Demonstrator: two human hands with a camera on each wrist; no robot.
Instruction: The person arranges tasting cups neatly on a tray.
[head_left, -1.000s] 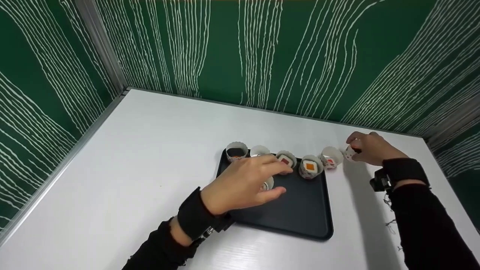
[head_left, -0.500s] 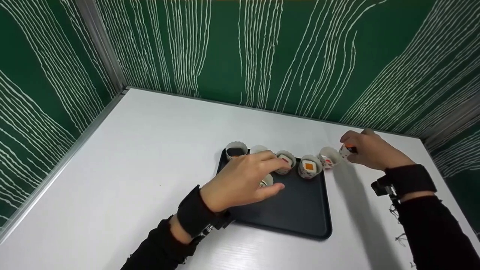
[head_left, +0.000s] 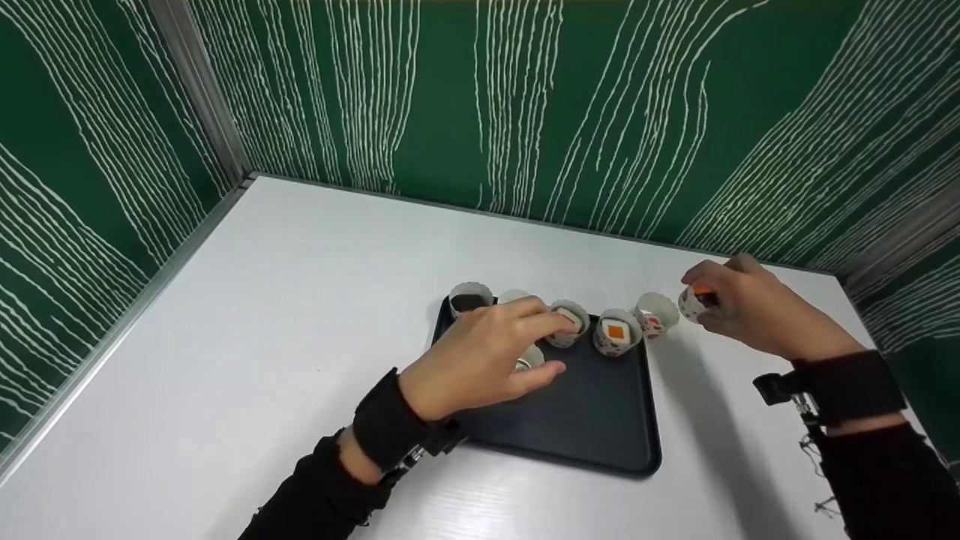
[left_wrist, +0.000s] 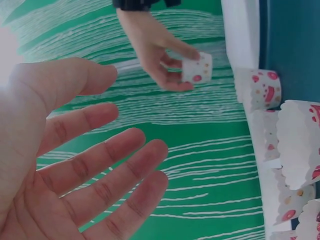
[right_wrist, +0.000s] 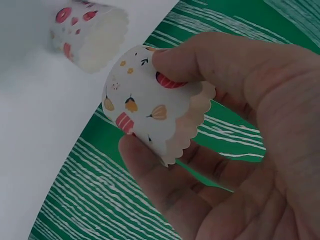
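My right hand pinches a paper cupcake cup between thumb and fingers, beyond the tray's right side. White with pink and orange prints, the cup has a scalloped rim; a dark and orange patch shows at it in the head view. My left hand hovers over the left part of a dark tray, palm down and holding nothing. In the left wrist view its fingers are spread and relaxed. Along the tray's far edge stand similar cups, one with a white piece with an orange square. Another cup is partly hidden behind my left hand.
One cup with a red patch inside stands by the tray's far right corner. At the far left corner a cup holds something dark. The white table ends at green panels with white lines.
My right hand has shifted a little left with the cup, toward the neighbouring one, and its forearm has swung right. The left hand stays almost in place.
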